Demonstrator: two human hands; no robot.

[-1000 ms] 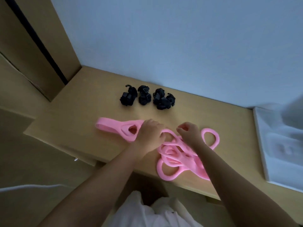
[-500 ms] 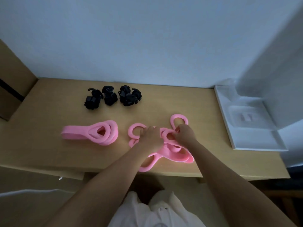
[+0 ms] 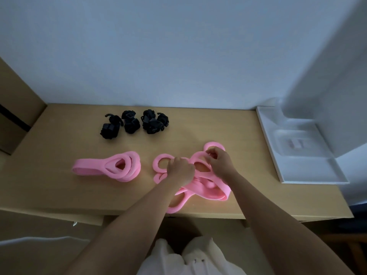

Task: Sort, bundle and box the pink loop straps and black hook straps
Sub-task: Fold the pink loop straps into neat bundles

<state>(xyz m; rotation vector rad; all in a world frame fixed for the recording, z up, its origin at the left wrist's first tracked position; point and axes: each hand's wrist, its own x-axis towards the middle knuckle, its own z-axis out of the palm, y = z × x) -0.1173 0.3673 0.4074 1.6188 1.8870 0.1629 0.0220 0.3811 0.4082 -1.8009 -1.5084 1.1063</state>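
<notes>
Rolled pink bundle (image 3: 111,165) left of the tangle (image 3: 206,190); black straps (image 3: 135,124) behind-left. left hand (image 3: 179,168): grip curled over the tangle's middle. right hand (image 3: 220,161): grip pinching its far loop. Best to pin the mass and ease one strap out slowly, no yanking. Open box (image 3: 309,175) right of the tangle.

- The light wooden table (image 3: 59,147) butts against the wall.
- At 11 o'clock, black hook straps (image 3: 135,124) lie in small wads, close together.
- At 9 o'clock lies a pink bundle (image 3: 111,165) of coiled straps.
- At 5 o'clock, loose pink loop straps (image 3: 208,190) sprawl tangled, reaching the front edge.
- At 3 o'clock sits a white box (image 3: 317,171).
</notes>
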